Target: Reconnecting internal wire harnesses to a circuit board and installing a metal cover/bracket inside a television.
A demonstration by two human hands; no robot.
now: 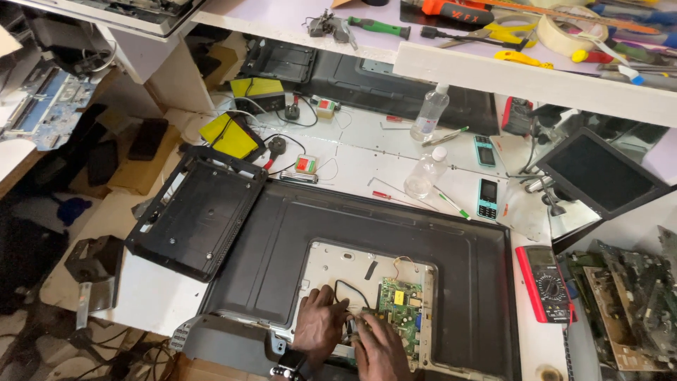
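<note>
Two hands work at the near edge of a flat television lying back-up on the bench: left hand, a watch at its wrist, lies palm-down with fingers curled on the metal chassis plate; right hand has its fingertips pressed together at the lower-left corner of the green circuit board, which sits in the open cutout just right of the left fingers and under the right ones. Whether the right fingers pinch a connector or only press on it, cannot tell; left fingers bent, holding nothing visible. One black cable loops just beyond the left fingertips. Risk, judged: a pull on that lead at an angle could tear a socket off the board; a slip of the fingertips could bend small parts; the loose black back cover, far left of the hands and overhanging the bench, could slide off if bumped. Beyond the fingers, on the white bench: two small phones, two clear plastic bottles, two red-handled screwdrivers. One red multimeter lies right of the right hand, near the edge. Farther back, two yellow-faced adapters. One roll of tape on the farthest shelf, among hand tools too jumbled to count.
</note>
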